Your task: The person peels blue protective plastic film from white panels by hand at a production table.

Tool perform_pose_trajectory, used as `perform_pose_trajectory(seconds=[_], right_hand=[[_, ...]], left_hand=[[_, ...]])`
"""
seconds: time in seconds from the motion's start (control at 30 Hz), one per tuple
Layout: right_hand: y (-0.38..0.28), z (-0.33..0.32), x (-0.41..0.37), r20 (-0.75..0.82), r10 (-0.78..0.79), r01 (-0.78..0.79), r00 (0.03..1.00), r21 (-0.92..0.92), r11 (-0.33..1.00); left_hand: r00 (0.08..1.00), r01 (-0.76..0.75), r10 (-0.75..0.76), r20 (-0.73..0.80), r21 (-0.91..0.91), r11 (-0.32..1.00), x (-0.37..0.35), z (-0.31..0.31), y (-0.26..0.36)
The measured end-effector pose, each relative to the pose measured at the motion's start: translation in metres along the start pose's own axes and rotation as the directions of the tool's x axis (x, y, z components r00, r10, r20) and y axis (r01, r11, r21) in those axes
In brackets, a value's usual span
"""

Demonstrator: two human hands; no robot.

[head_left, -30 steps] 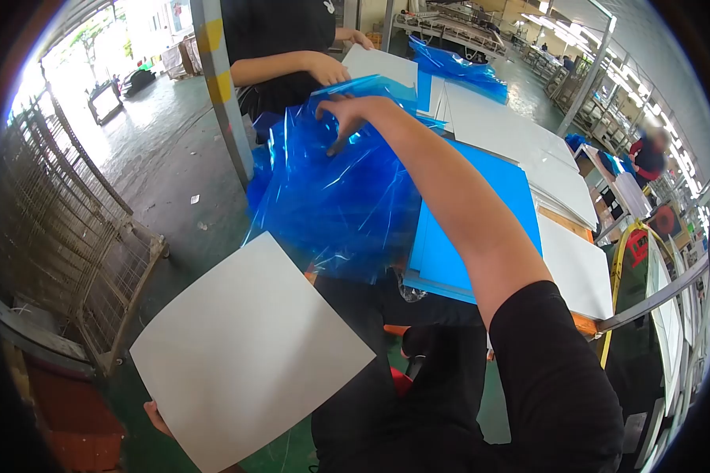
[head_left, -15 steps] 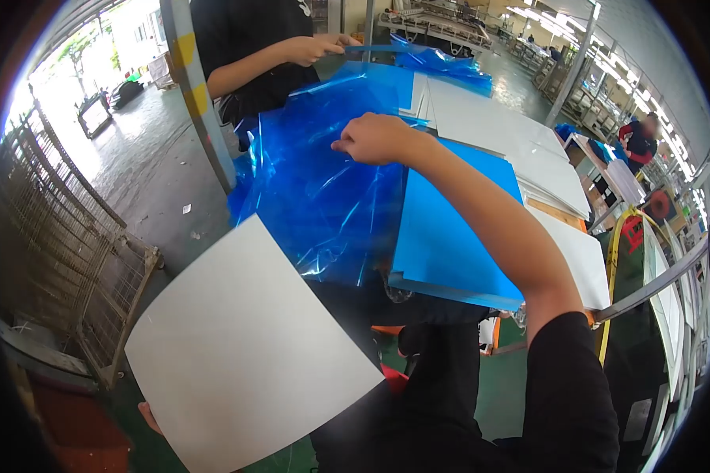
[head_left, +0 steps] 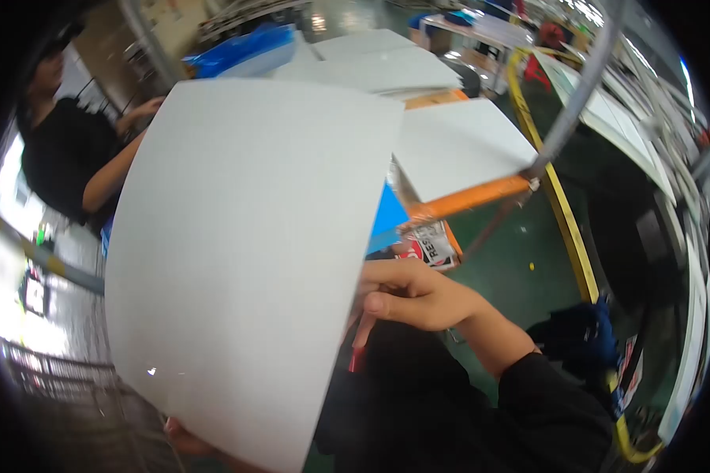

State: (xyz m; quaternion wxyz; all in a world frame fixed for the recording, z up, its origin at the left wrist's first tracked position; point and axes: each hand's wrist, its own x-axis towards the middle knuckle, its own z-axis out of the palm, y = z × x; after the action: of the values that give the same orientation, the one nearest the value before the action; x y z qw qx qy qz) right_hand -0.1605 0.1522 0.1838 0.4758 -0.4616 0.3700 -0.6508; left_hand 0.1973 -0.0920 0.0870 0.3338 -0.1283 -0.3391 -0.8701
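Observation:
A large white sheet (head_left: 244, 252) fills the middle of the view, held up and tilted in front of me. My right hand (head_left: 406, 296) grips its right edge, fingers curled around it. My left hand (head_left: 188, 437) shows only as a bit of skin under the sheet's bottom edge, holding it from below. Behind the sheet a corner of a blue panel (head_left: 386, 217) peeks out.
A person in a black shirt (head_left: 59, 165) stands at the left, arm reaching toward the table. White panels (head_left: 457, 142) lie stacked on an orange-edged table. Crumpled blue film (head_left: 237, 47) lies at the back. A metal rail (head_left: 576, 94) and yellow strap (head_left: 564, 229) run at the right.
My right hand left the blue film and came back to grip the white sheet's right edge. The sheet rose and now covers most of the view; my head turned right.

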Motion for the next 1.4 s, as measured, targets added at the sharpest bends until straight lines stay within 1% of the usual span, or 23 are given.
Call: perform_pose_trajectory(seconds=[0.03,0.1,0.17,0.3,0.33,0.37,0.4,0.5,0.57,0.6,0.63,0.67,0.7,0.77,0.83,0.9,0.93,0.97,1.03,1.1,1.23,1.33,1.4], right_hand=[[0.003,-0.008,-0.015,-0.091,-0.054,0.054,0.994,0.005,0.999],[0.009,-0.023,-0.043,-0.268,-0.157,0.164,0.950,0.003,0.986],[-0.001,-0.042,-0.059,-0.508,-0.199,0.228,0.838,-0.004,0.974],[-0.009,-0.102,-0.095,-0.623,-0.182,0.240,0.761,0.009,0.971],[-0.011,-0.116,-0.099,-0.652,-0.167,0.243,0.739,0.026,0.970],[-0.017,-0.127,-0.097,-0.688,-0.213,0.298,0.694,0.005,0.955],[-0.015,-0.147,-0.099,-0.710,-0.221,0.311,0.668,-0.003,0.950],[-0.007,-0.202,-0.107,-0.745,-0.258,0.336,0.615,-0.048,0.941],[-0.001,-0.230,-0.109,-0.773,-0.302,0.359,0.558,-0.103,0.928],[-0.002,-0.236,-0.110,-0.795,-0.296,0.334,0.530,-0.126,0.934],[-0.004,-0.242,-0.111,-0.812,-0.293,0.306,0.505,-0.149,0.940],[-0.003,-0.247,-0.112,-0.828,-0.300,0.293,0.474,-0.174,0.940],[-0.001,-0.252,-0.114,-0.847,-0.295,0.279,0.443,-0.183,0.943],[0.007,-0.259,-0.116,-0.867,-0.298,0.282,0.400,-0.193,0.940],[0.016,-0.261,-0.119,-0.893,-0.258,0.247,0.368,-0.173,0.954],[0.021,-0.263,-0.122,-0.907,-0.237,0.197,0.347,-0.176,0.964],[0.024,-0.262,-0.121,-0.922,-0.232,0.194,0.311,-0.177,0.965],[0.026,-0.261,-0.120,-0.923,-0.225,0.180,0.312,-0.175,0.968],[0.029,-0.261,-0.122,-0.926,-0.213,0.152,0.312,-0.173,0.973],[0.034,-0.263,-0.125,-0.919,-0.202,0.100,0.338,-0.179,0.979],[0.036,-0.264,-0.123,-0.925,-0.191,0.052,0.328,-0.184,0.982],[0.029,-0.257,-0.117,-0.939,-0.218,0.081,0.264,-0.204,0.976],[0.029,-0.257,-0.118,-0.946,-0.218,0.044,0.239,-0.214,0.976]], left_hand=[[0.999,-0.034,0.040,-0.019,0.235,0.971,0.021,0.012,-0.017],[1.000,-0.006,0.011,-0.019,0.217,0.976,0.065,0.035,-0.052],[0.998,0.059,-0.053,-0.028,0.262,0.963,0.105,0.056,-0.086],[0.976,0.196,-0.140,-0.168,0.384,0.902,0.168,0.096,-0.154],[0.968,0.188,-0.084,-0.237,0.461,0.867,0.183,0.111,-0.178],[0.954,0.183,-0.017,-0.298,0.536,0.824,0.198,0.129,-0.203],[0.970,0.209,-0.094,-0.226,0.568,0.796,0.207,0.147,-0.221],[0.980,0.201,-0.141,-0.144,0.682,0.703,0.217,0.166,-0.268],[0.975,0.222,-0.148,-0.167,0.675,0.704,0.208,0.171,-0.301],[0.960,0.275,-0.168,-0.225,0.634,0.723,0.202,0.176,-0.317],[0.955,0.297,-0.222,-0.198,0.633,0.715,0.192,0.175,-0.330],[0.932,0.361,-0.277,-0.235,0.679,0.639,0.185,0.177,-0.344],[0.939,0.315,-0.310,-0.151,0.743,0.590,0.178,0.171,-0.357],[0.966,0.149,-0.256,-0.040,0.893,0.424,0.171,0.156,-0.381],[0.948,0.279,-0.266,-0.177,0.865,0.416,0.173,0.139,-0.390],[0.941,0.320,-0.245,-0.235,0.856,0.407,0.181,0.132,-0.400],[0.948,0.303,-0.219,-0.232,0.867,0.396,0.185,0.131,-0.404],[0.955,0.285,-0.192,-0.226,0.877,0.386,0.190,0.129,-0.409],[0.922,0.374,-0.254,-0.293,0.843,0.385,0.198,0.131,-0.411],[0.906,0.411,-0.277,-0.320,0.822,0.395,0.203,0.127,-0.413],[0.919,0.387,-0.248,-0.306,0.816,0.429,0.209,0.114,-0.418],[0.922,0.382,-0.253,-0.294,0.805,0.455,0.212,0.110,-0.419],[0.927,0.370,-0.245,-0.284,0.804,0.466,0.213,0.108,-0.418]])
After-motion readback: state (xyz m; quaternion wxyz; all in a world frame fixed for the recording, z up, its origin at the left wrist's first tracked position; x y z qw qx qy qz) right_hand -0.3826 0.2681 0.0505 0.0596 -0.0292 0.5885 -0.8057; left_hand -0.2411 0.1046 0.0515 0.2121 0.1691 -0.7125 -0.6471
